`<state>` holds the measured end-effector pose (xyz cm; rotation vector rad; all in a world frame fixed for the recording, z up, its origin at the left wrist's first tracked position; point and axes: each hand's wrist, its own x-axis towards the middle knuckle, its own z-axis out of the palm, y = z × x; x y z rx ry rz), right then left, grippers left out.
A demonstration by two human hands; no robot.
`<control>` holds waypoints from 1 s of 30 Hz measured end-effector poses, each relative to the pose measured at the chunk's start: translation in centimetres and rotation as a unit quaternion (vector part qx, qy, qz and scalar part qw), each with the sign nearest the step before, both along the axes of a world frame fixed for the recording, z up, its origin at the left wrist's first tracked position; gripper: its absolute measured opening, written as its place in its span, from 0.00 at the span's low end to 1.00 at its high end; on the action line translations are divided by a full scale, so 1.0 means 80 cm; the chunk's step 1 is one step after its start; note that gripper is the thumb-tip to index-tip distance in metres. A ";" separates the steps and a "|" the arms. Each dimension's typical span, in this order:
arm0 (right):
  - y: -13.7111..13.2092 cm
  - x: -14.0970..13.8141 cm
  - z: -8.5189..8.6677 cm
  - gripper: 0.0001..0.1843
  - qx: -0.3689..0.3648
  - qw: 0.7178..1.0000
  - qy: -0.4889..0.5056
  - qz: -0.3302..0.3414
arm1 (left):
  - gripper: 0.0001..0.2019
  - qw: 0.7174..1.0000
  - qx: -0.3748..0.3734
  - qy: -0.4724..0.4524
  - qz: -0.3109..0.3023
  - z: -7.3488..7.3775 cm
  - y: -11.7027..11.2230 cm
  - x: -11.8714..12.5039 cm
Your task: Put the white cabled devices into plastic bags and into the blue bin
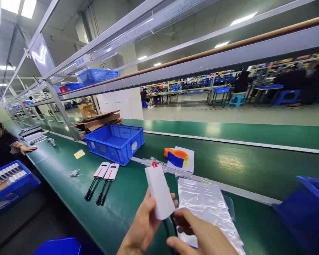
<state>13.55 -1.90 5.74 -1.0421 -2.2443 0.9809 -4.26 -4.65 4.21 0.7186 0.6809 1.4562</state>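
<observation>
So the person's left hand has a white box pinched between thumb and fingers, held up over the near side of the green table, tilted a bit, with a red tab poking out the top. The right hand is right at the box's lower end, fingers curled by the black cables hanging there; can't tell if it's actually gripping them. Two units lie side by side to the left, red line on each, their own leads pointing toward the table's near edge. Behind those sits a blue bin. There's a pile of clear bags just beside the right hand, and an orange tape dispenser on a white sheet farther back. Off left, a co-worker's hand rests on the table.
</observation>
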 end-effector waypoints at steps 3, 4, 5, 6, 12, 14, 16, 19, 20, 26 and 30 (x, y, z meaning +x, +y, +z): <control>0.012 0.002 0.000 0.11 -0.053 0.996 0.069 -0.014 | 0.36 0.988 0.079 0.121 0.046 0.016 0.008 0.026; 0.017 0.006 0.003 0.15 -0.082 0.991 0.107 -0.022 | 0.35 0.981 0.106 0.154 0.044 0.021 0.014 0.032; 0.022 0.012 0.006 0.18 -0.121 0.980 0.152 -0.034 | 0.31 0.973 0.129 0.189 0.031 0.025 0.021 0.036; 0.027 0.021 0.010 0.21 -0.165 0.964 0.200 -0.050 | 0.26 0.961 0.146 0.235 0.016 0.026 0.030 0.039; 0.041 0.090 0.047 0.28 -0.228 0.856 0.437 -0.154 | 0.04 0.685 0.089 0.723 -0.019 -0.036 0.098 0.051; 0.043 0.110 0.057 0.24 -0.206 0.848 0.462 -0.159 | 0.09 0.654 0.049 0.754 -0.021 -0.063 0.115 0.058; 0.044 0.123 0.062 0.21 -0.192 0.850 0.461 -0.166 | 0.14 0.653 0.025 0.757 -0.021 -0.081 0.129 0.063; 0.043 0.128 0.063 0.20 -0.181 0.859 0.448 -0.171 | 0.10 0.663 0.005 0.747 -0.042 -0.091 0.145 0.063; 0.042 0.126 0.063 0.21 -0.183 0.862 0.441 -0.169 | 0.09 0.672 0.004 0.739 -0.051 -0.091 0.149 0.061; 0.043 0.107 0.064 0.31 -0.179 0.875 0.397 -0.209 | 0.07 0.749 0.044 0.657 -0.081 -0.056 0.144 0.023; 0.062 0.098 0.048 0.33 -0.145 0.900 0.333 -0.242 | 0.10 0.807 0.047 0.579 -0.108 -0.009 0.110 -0.008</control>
